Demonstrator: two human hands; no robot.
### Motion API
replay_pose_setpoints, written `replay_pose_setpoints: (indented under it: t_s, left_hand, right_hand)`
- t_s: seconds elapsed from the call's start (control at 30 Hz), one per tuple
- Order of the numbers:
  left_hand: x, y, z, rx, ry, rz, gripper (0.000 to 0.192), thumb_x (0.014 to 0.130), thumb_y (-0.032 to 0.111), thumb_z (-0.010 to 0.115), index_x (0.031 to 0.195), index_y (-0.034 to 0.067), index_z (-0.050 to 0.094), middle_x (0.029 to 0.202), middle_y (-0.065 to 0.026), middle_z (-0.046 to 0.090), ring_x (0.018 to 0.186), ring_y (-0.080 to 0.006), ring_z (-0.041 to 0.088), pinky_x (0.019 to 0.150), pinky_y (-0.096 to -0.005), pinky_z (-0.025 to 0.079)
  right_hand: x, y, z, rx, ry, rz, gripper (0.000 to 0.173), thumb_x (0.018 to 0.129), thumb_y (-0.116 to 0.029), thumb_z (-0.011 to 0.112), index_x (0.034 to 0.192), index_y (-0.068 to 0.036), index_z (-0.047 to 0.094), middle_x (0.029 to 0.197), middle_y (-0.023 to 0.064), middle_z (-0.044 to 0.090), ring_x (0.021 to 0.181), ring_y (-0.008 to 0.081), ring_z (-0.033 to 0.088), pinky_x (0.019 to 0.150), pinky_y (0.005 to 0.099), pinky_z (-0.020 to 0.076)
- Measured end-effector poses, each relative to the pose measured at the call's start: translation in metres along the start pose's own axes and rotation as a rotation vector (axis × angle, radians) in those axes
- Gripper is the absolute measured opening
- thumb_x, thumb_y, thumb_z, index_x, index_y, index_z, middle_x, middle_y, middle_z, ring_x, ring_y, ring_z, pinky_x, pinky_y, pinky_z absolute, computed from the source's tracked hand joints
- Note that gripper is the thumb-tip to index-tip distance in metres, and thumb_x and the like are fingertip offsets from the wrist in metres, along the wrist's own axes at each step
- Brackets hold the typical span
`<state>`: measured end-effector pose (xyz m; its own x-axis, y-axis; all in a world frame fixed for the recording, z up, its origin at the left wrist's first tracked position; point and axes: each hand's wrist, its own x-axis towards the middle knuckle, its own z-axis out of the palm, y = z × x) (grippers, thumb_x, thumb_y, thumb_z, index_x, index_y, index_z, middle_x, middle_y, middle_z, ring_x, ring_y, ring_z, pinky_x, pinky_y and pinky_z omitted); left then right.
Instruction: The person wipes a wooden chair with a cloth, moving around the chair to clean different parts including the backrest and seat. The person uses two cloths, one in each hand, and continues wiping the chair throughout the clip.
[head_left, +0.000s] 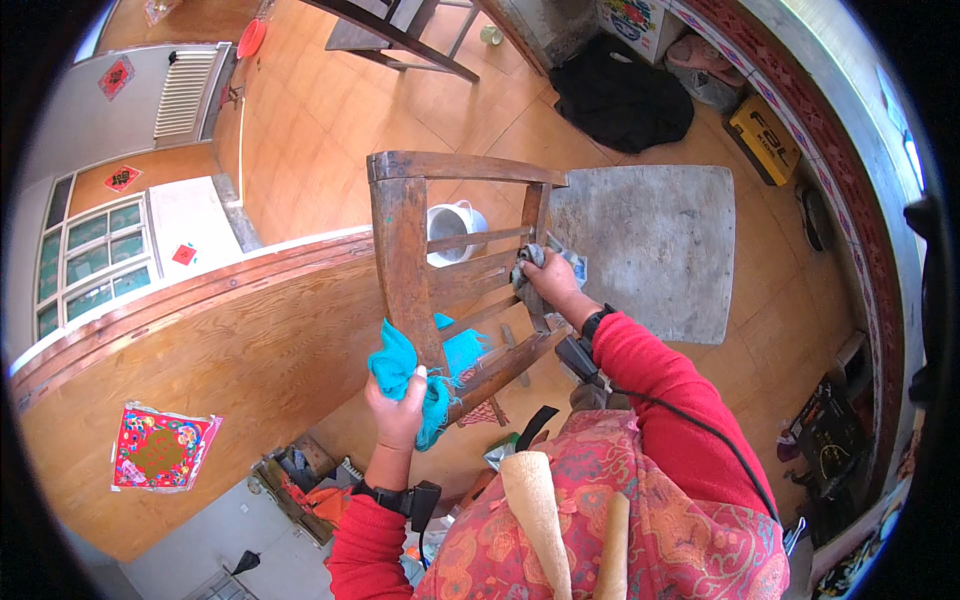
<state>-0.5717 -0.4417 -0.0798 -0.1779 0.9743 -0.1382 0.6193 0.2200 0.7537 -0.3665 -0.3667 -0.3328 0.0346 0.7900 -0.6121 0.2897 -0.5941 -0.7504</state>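
A worn wooden chair (401, 247) with a slatted back stands before me, its broad grey seat (645, 247) reaching to the right. My left hand (397, 409) grips the lower part of the near left post, with a turquoise cloth (391, 360) bunched in it against the wood. Part of a turquoise cloth also shows behind the slats. In my right hand (553, 277) is a crumpled grey cloth (531, 262), pressed on the ends of the slats by the right post. Something whitish and blue shows just beyond that hand.
A white bucket (454, 225) is on the tiled floor behind the slats. To the left runs a wooden door (262, 330). Black fabric (622, 94), a yellow box (763, 140) and a dark shoe (812, 217) lie at the right. Another chair (420, 45) stands at the top.
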Motion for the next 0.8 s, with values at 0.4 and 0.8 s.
replay_pose_setpoints:
  t_s: [0.4, 0.8]
  left_hand:
    - [-0.001, 0.002, 0.002, -0.002, 0.027, -0.011, 0.022, 0.081, 0.001, 0.068, 0.102, 0.002, 0.061, 0.093, -0.0016, 0.064, 0.082, -0.0115, 0.060, 0.077, -0.0284, 0.049]
    - [0.000, 0.009, 0.004, 0.000, 0.052, -0.039, 0.020, 0.078, 0.005, 0.072, 0.092, 0.004, 0.058, 0.086, -0.0020, 0.062, 0.079, -0.0125, 0.058, 0.074, -0.0296, 0.048]
  right_hand:
    - [-0.067, -0.110, 0.001, 0.346, -0.132, -0.402, 0.037, 0.084, -0.032, 0.069, 0.101, -0.002, 0.059, 0.086, 0.0226, 0.066, 0.085, 0.0345, 0.064, 0.075, 0.0428, 0.0505]
    - [-0.014, -0.059, -0.022, 0.306, -0.016, -0.106, 0.044, 0.084, -0.034, 0.066, 0.109, 0.002, 0.063, 0.098, 0.0237, 0.068, 0.095, 0.0377, 0.066, 0.084, 0.0436, 0.0502]
